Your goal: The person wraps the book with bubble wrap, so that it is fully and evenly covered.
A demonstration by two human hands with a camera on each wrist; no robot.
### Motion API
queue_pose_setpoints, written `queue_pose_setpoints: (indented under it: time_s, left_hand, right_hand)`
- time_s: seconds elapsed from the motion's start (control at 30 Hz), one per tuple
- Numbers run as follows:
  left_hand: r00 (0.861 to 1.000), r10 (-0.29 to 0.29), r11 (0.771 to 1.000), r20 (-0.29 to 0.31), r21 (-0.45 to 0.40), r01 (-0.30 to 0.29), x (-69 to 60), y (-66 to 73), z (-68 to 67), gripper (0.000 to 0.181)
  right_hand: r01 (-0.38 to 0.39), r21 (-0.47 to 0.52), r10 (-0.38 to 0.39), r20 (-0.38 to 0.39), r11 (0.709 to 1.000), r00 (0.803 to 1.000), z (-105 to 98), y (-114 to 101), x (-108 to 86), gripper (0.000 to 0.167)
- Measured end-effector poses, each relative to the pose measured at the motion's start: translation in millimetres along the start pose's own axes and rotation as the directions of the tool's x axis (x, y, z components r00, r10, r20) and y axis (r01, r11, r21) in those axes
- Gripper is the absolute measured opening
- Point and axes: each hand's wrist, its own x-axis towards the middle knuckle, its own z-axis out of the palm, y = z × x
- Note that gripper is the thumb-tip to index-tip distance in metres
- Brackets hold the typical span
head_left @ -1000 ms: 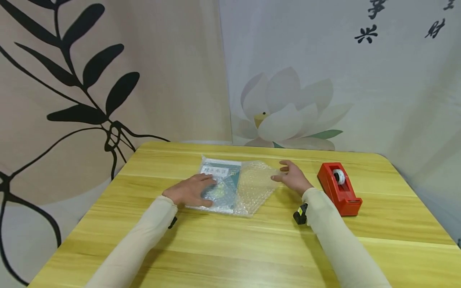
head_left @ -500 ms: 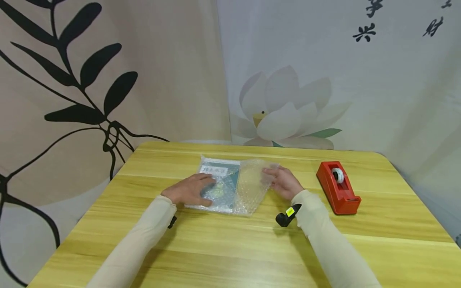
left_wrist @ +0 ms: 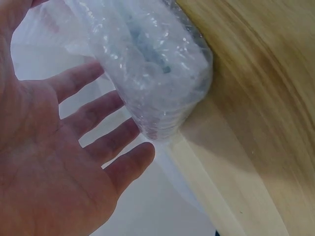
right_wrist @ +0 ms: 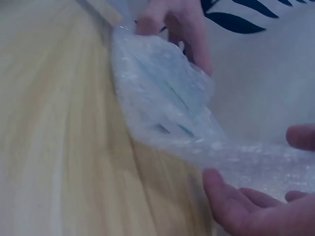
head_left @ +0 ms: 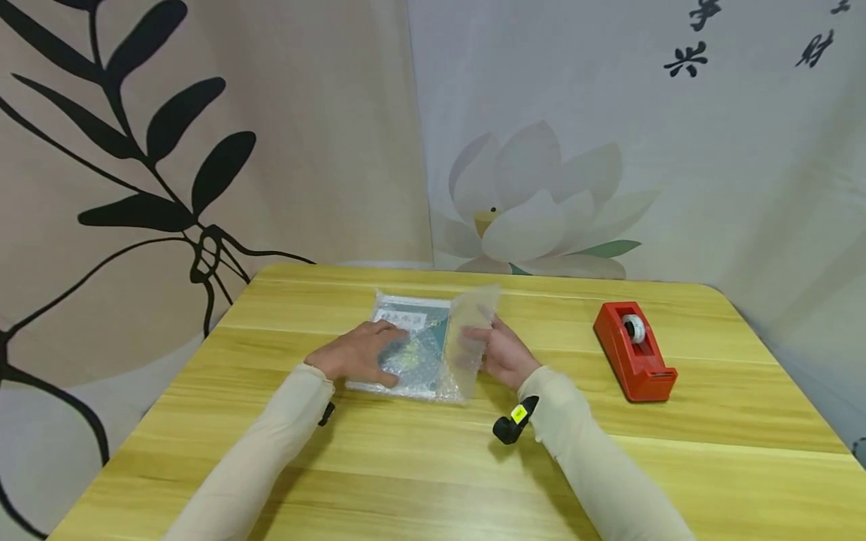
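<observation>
A flat book with a teal and white cover (head_left: 426, 342) lies on the table inside clear bubble wrap (head_left: 460, 376). My left hand (head_left: 358, 353) rests on the wrapped book's left side, fingers spread and thumb toward the near edge. In the left wrist view the fingers reach toward the bubble wrap (left_wrist: 152, 73) with the palm showing. At the right side, my right hand (head_left: 507, 357) holds the wrap's loose flap, raised and tilted toward the book. Some of its fingers show blurred through the plastic. In the right wrist view the flap passes between the right hand's thumb and fingers (right_wrist: 231, 201).
A red tape dispenser (head_left: 636, 353) with a white roll stands to the right on the wooden table (head_left: 419, 466). Behind the table's far edge hangs a printed cloth (head_left: 338, 150) with plant and flower drawings.
My right hand has moved left, taken hold of the bubble wrap's loose flap and lifted its right edge up and toward the book. The left hand has stayed in place on the book.
</observation>
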Motion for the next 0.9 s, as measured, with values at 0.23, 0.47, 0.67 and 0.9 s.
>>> queue_pose_setpoints:
  time_s: [0.23,0.47,0.67,0.9]
  left_hand:
    - [1.0,-0.001,1.0,-0.018,0.022,0.001,2.1,0.4,2.8,0.084]
    - [1.0,-0.003,0.998,-0.028,0.055,0.004,3.9,2.3,2.2,0.083]
    - [0.999,0.007,0.997,-0.036,0.071,-0.005,5.9,3.1,2.4,0.084]
    - [0.999,0.011,0.999,-0.041,0.046,-0.009,5.8,0.0,5.0,0.084]
  right_hand:
    - [0.047,-0.034,-0.047,0.016,0.998,0.999,15,-1,-5.0,0.079]
    - [0.07,-0.063,-0.07,0.008,0.996,0.998,22,-1,-5.5,0.081]
    - [0.121,-0.098,-0.115,0.061,0.988,0.991,33,-1,-4.6,0.084]
    - [0.129,-0.295,-0.106,0.093,0.947,0.99,45,2,-3.8,0.082]
